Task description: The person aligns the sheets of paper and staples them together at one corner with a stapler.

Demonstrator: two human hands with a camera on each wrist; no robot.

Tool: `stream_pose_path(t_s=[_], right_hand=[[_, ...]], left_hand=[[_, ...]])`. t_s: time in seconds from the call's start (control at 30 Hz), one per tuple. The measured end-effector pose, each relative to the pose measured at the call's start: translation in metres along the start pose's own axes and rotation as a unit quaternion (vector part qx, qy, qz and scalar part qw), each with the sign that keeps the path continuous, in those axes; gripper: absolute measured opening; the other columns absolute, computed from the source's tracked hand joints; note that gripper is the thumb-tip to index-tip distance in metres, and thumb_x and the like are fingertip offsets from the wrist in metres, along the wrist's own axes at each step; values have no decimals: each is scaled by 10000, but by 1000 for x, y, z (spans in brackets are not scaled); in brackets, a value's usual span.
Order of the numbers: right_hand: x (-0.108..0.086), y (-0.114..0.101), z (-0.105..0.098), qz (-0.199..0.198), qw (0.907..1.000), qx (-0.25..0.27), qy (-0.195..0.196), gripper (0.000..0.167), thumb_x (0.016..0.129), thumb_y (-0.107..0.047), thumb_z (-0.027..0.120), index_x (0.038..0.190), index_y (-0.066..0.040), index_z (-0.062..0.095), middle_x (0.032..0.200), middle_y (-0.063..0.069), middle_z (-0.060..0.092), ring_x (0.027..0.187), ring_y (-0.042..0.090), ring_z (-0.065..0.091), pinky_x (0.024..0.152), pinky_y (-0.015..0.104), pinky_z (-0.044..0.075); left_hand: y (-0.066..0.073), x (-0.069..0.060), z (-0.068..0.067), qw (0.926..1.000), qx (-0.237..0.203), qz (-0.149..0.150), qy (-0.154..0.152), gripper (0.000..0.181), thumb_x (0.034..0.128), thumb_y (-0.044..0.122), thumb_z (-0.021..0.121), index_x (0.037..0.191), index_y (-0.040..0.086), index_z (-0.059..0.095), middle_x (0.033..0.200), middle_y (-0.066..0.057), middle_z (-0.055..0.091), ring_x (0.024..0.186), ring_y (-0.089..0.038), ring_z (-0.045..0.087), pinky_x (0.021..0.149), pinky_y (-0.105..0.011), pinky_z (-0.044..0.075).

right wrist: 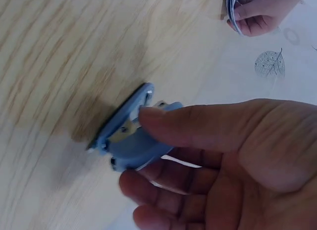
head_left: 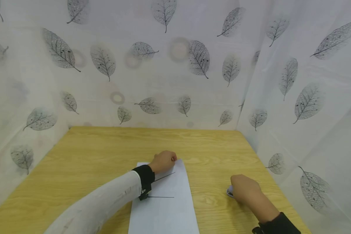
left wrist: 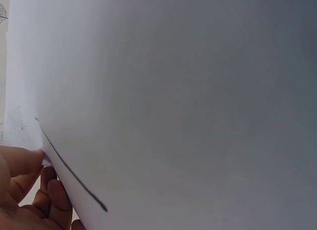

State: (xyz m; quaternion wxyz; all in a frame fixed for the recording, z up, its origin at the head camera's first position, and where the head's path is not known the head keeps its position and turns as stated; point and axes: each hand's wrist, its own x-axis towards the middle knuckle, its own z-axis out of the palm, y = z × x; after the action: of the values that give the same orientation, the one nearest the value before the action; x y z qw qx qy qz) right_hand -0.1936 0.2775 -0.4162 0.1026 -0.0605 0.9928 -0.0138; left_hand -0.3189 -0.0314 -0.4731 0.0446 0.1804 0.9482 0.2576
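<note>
A white paper [head_left: 166,214] with two dark drawn lines lies on the table, its top edge lifted a little. My left hand [head_left: 163,162] is at that top edge; in the left wrist view its thumb and fingers [left wrist: 25,163] pinch the paper's edge beside one dark line. Off to the right, my right hand [head_left: 247,191] holds a small blue stapler [right wrist: 138,147] just over the table. Its thumb [right wrist: 173,125] presses against one side, with curled fingers on the other. Most of the stapler is hidden behind the hand in the head view.
The wooden table [head_left: 99,146] reaches back to a white curtain [head_left: 169,78] printed with grey leaves, which also hangs along both sides. Bare wood lies between the paper and my right hand.
</note>
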Motion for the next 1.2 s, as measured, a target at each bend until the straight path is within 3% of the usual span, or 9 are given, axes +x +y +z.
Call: stream_pose_path(t_s=[0.13, 0.27, 0.5, 0.8, 1.2], right_hand=[[17, -17, 5, -364, 9983, -121, 447, 43, 935, -25, 663, 962, -58, 670, 847, 55, 644, 712, 175, 553, 608, 364, 495], [41, -40, 13, -669, 9945, -190, 782, 149, 912, -4, 677, 1032, -91, 684, 900, 44, 666, 771, 153, 593, 661, 371, 534], [75, -75, 21, -1288, 9836, -133, 1253, 174, 922, -106, 731, 1086, -141, 682, 940, 17, 673, 847, 191, 659, 698, 378, 560], [88, -94, 20, -1683, 9700, -156, 1749, 237, 903, -127, 776, 1127, -152, 702, 949, 20, 670, 856, 218, 664, 711, 382, 562], [109, -110, 24, -2001, 9503, -747, 2264, 147, 909, -101, 745, 1039, -161, 711, 878, 22, 594, 790, 239, 599, 658, 391, 523]], left_hand=[[0, -1, -1, 10000, -52, -46, -40, 114, 965, 206, 649, 1006, 142, 734, 989, 27, 716, 903, -177, 617, 879, -504, 386], [-1, 0, 2, 9999, -44, -105, -48, 131, 969, 245, 645, 978, 142, 725, 960, 31, 708, 874, -177, 604, 878, -505, 356], [1, 1, 7, 9998, -74, -197, 21, 183, 953, 345, 669, 885, 176, 692, 842, 62, 669, 824, -168, 586, 883, -516, 351], [13, -4, 3, 9999, 118, -68, 20, 236, 917, 383, 704, 936, 149, 681, 881, 35, 676, 839, -173, 592, 878, -542, 358], [10, -3, 4, 9994, 304, -131, 71, 267, 897, 390, 741, 1012, 151, 723, 973, 8, 725, 956, -200, 638, 942, -612, 371]])
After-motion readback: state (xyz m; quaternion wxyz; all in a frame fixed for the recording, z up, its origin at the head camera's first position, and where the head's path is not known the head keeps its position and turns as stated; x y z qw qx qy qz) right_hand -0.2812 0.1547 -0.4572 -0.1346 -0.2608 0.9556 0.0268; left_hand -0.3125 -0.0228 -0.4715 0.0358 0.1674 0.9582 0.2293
